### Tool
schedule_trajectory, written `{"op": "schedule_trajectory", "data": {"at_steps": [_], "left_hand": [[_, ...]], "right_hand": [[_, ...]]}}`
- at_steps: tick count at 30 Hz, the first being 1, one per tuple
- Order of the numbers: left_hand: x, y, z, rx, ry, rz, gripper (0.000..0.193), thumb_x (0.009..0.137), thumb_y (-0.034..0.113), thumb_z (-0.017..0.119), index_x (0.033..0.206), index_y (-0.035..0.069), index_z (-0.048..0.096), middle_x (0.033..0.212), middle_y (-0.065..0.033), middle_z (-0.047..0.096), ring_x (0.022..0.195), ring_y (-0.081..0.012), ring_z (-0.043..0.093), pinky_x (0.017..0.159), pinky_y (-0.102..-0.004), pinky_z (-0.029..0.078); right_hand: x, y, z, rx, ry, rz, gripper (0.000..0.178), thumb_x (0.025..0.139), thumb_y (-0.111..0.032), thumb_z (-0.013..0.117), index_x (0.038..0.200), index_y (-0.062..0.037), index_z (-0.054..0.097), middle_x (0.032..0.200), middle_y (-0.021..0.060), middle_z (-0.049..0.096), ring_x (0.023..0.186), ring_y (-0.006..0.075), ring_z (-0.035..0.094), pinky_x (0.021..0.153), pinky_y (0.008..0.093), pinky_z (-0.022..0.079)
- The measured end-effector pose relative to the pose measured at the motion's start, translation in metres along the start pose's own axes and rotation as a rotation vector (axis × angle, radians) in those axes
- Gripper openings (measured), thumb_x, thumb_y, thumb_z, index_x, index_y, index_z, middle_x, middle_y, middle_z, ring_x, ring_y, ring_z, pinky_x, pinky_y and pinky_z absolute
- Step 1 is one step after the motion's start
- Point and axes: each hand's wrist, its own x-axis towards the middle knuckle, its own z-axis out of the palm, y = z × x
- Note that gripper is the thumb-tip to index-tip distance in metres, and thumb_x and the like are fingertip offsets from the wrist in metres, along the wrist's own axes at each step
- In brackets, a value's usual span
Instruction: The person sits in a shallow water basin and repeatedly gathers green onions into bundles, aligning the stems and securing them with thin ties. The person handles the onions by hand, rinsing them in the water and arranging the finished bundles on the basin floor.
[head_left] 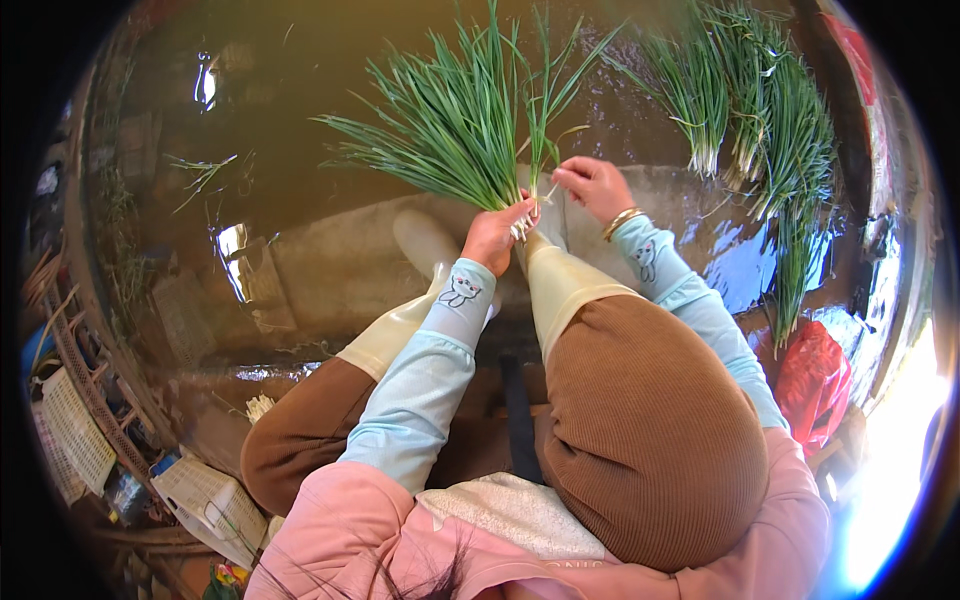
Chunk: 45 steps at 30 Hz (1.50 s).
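In front of my knees, my left hand [496, 232] is closed around the pale root ends of a fanned bunch of green chives [455, 125]. The leaves spread up and to the left, with a few thinner stalks standing apart at the right. Close beside the bunch, my right hand [597, 187] pinches with thumb and forefinger at a thin, partly yellowed chive leaf [553, 152]. Where the leaf ends between the fingertips is hard to make out. A bangle sits on the right wrist, and light blue sleeve covers are on both forearms.
More bundles of chives [765, 110] lie at the far right in shallow brownish water [300, 80]. A red plastic bag [815, 385] is at the right. Loose leaves [203, 172] float at the left. Woven baskets [210, 500] stand at the lower left. My pale boots [570, 285] stand below my hands.
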Motion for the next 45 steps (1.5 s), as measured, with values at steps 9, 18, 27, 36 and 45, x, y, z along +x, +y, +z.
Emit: {"op": "schedule_trajectory", "data": {"at_steps": [9,18,27,36,45], "left_hand": [[0.000,-0.001,0.003,-0.020,-0.095,0.085,0.020,0.086,0.006,0.066,0.103,0.002,0.058,0.094,-0.0066,0.062,0.087,-0.0170,0.062,0.082,-0.0283,0.050],[-0.001,-0.007,0.000,-0.062,-0.008,0.060,0.017,0.088,0.006,0.064,0.104,0.001,0.059,0.093,-0.0056,0.062,0.086,-0.0166,0.061,0.079,-0.0277,0.049],[0.008,-0.003,-0.014,-0.042,0.045,0.100,0.019,0.087,0.005,0.065,0.104,-0.001,0.058,0.093,-0.0094,0.062,0.084,-0.0179,0.061,0.079,-0.0273,0.050],[-0.008,0.040,0.004,0.329,0.235,0.275,0.027,0.080,0.007,0.071,0.104,-0.001,0.063,0.097,-0.0038,0.064,0.083,-0.0145,0.059,0.078,-0.0273,0.045],[-0.016,0.040,0.021,0.020,-0.067,-0.071,0.021,0.091,0.015,0.062,0.104,-0.002,0.062,0.096,-0.0078,0.066,0.087,-0.0175,0.065,0.081,-0.0290,0.054]], "right_hand": [[0.031,-0.053,-0.084,0.279,0.521,-0.147,0.022,0.091,-0.014,0.061,0.105,0.0031,0.060,0.084,0.0094,0.065,0.075,0.0163,0.065,0.066,0.0269,0.053],[0.016,0.014,0.019,0.041,-0.174,0.100,0.021,0.088,-0.025,0.065,0.089,-0.0037,0.063,0.078,0.0004,0.064,0.059,0.0069,0.054,0.051,0.0234,0.044],[0.025,0.024,-0.022,-0.357,0.176,-0.003,0.019,0.080,-0.025,0.063,0.088,-0.0076,0.063,0.078,0.0086,0.066,0.067,0.0235,0.061,0.061,0.0344,0.049],[0.027,-0.004,-0.052,0.072,0.238,-0.070,0.017,0.084,-0.019,0.067,0.084,-0.0028,0.065,0.071,0.0015,0.064,0.058,0.0089,0.055,0.053,0.0249,0.044],[0.002,-0.017,0.026,-0.011,0.121,-0.171,0.023,0.085,-0.026,0.067,0.091,-0.0038,0.065,0.083,0.0086,0.061,0.075,0.0200,0.061,0.069,0.0319,0.049]]}}
